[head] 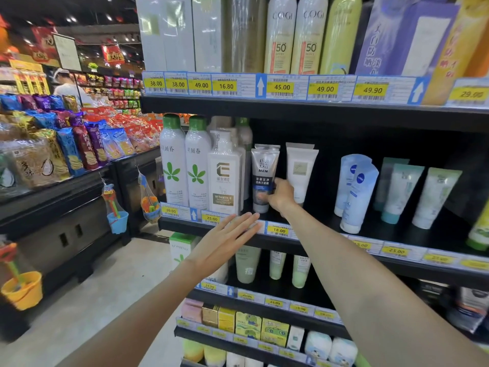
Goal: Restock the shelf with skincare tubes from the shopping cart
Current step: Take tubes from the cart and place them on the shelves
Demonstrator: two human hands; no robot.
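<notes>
Bright overhead store light (edges bowed, lower shelves blurred).

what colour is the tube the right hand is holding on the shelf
Silver-grey tube with a dark blue band, held by the right hand; head view.

A grey-and-white tube marked MEN stands upright, cap down, near the shelf's front edge, with identical tubes lined up right behind it toward the back.
</notes>
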